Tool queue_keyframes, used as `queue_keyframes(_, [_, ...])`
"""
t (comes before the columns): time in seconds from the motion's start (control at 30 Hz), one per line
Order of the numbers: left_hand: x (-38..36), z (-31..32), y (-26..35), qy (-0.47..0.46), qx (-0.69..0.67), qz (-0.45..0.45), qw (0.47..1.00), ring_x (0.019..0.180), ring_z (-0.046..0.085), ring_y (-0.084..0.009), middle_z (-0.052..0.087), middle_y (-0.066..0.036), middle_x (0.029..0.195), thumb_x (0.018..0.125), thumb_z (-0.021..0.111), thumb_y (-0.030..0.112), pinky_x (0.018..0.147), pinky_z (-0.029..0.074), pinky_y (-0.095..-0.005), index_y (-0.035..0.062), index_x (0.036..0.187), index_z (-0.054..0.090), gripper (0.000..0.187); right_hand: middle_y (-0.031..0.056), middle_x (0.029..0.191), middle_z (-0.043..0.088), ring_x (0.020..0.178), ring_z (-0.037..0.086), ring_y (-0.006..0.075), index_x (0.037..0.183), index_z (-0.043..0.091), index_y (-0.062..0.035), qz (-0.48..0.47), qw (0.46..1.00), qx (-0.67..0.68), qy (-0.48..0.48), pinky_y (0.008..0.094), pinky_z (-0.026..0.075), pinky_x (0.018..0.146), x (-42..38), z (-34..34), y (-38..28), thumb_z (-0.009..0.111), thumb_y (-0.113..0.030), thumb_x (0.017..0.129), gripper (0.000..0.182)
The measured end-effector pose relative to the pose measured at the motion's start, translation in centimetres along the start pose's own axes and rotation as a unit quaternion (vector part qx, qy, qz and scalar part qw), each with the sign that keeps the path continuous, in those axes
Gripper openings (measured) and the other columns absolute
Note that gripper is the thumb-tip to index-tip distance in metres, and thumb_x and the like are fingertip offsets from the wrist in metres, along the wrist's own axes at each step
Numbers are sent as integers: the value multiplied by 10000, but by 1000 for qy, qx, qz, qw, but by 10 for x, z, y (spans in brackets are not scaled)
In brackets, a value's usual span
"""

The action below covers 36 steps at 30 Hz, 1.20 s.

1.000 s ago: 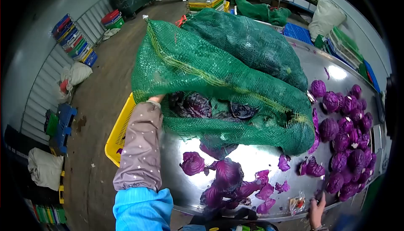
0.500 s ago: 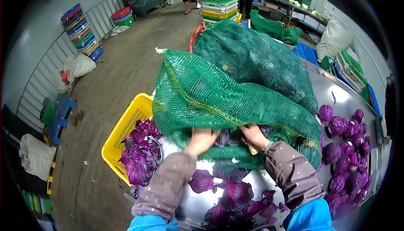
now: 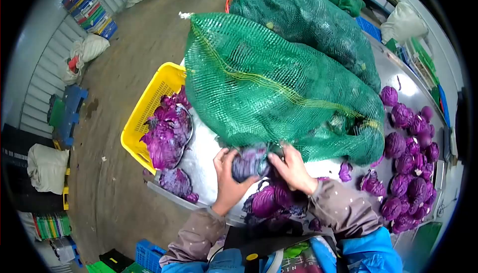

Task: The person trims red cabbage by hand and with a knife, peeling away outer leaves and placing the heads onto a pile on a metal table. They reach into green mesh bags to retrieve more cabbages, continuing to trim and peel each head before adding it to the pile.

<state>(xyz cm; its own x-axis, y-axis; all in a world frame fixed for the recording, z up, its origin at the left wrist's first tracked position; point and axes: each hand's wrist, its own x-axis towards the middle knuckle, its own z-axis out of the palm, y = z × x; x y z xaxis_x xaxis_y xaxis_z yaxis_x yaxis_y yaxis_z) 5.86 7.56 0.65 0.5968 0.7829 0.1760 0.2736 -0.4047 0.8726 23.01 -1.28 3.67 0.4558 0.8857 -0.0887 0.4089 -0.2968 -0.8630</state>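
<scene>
A blurred, dusky purple red cabbage (image 3: 249, 162) is held in my left hand (image 3: 230, 179), whose fingers and thumb wrap its left side. My right hand (image 3: 294, 171) is closed at the cabbage's right side, its thumb pointing toward it. What lies inside the right hand's curled fingers is hidden. Just beyond both hands lies a large green mesh sack (image 3: 279, 84), with its near edge close to the cabbage. Loose purple cabbage leaves (image 3: 271, 199) lie on the metal table (image 3: 203, 146) below my hands.
At left, a yellow crate (image 3: 144, 109) holds purple leaves. A pile of red cabbages (image 3: 411, 163) covers the table's right side. Another full green sack (image 3: 308, 24) lies behind the first. Stacked crates (image 3: 89, 9) and white sacks (image 3: 89, 54) stand along the left wall.
Both hands came out from under the sack's edge toward me, bringing a cabbage. The sack's near edge dropped back. A light-brown handle seen under my right hand no longer shows. The view tilted down.
</scene>
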Motion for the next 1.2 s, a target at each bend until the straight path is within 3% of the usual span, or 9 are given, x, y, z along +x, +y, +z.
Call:
queue_keyframes(0.03, [-16,0,3,-13,10,2,1000,1186,364,-339,305,-176,1287,574,843,282,1018,310,-412,43,1274,427,849,208,876,579,771,587,316,1028,535,63,-104,993,-5,48,399,461,678,-14,8,3,590,-222,869,331])
queue_keyframes(0.13, [-36,4,11,-59,111,31,992,1240,287,-402,252,-225,1324,562,847,301,1042,274,-455,56,1299,410,891,11,663,547,479,482,54,1172,445,4,149,955,244,-78,213,397,428,-44,-4,-1,565,-132,894,332])
queue_keyframes(0.3, [-24,3,7,-113,124,88,982,1254,269,-446,195,-273,1381,531,855,279,1035,285,-485,51,1359,351,995,66,771,585,528,526,107,1057,485,1,88,984,151,32,263,439,487,-63,-24,38,610,-124,833,285])
queue_keyframes(0.37, [-25,6,6,-125,154,108,974,1248,271,-459,198,-281,1372,510,863,286,1025,294,-498,61,1377,316,1049,91,812,598,626,569,147,1018,516,-6,192,976,106,-3,298,469,584,-88,-33,34,594,-97,815,236])
queue_keyframes(0.4, [-23,11,8,-110,151,89,978,1235,281,-460,208,-275,1368,489,875,278,1020,295,-508,77,1386,304,1082,113,844,608,733,595,183,1000,528,-10,37,997,34,51,329,476,672,-102,-23,50,556,-72,820,193])
queue_keyframes(0.43, [-20,15,9,-96,150,70,982,1223,290,-462,218,-269,1363,469,887,271,1015,296,-518,93,1395,291,1117,147,891,617,828,608,251,1051,515,-6,58,997,44,37,375,468,749,-110,-21,36,531,-62,828,231])
queue_keyframes(0.67, [24,22,3,-69,56,-15,996,1165,407,-376,359,-205,1261,549,817,229,994,362,-424,68,1336,335,937,252,778,552,771,555,446,1087,442,17,44,999,-17,-23,445,451,664,-90,-7,32,523,-71,845,270])
queue_keyframes(0.93, [-55,-36,-2,-82,111,-55,989,1210,348,-341,306,-191,1281,573,821,185,1030,318,-411,52,1310,317,903,188,974,602,803,602,388,1190,475,-74,-124,988,-86,-32,443,507,678,-127,-1,32,546,-177,874,340])
queue_keyframes(1.2, [-48,-38,-30,-40,2,-134,990,1146,412,-332,406,-199,1196,602,808,256,990,346,-407,-1,1295,315,889,147,795,555,594,583,349,1130,478,-90,-183,965,-184,-30,450,461,484,-94,25,26,541,-157,867,278])
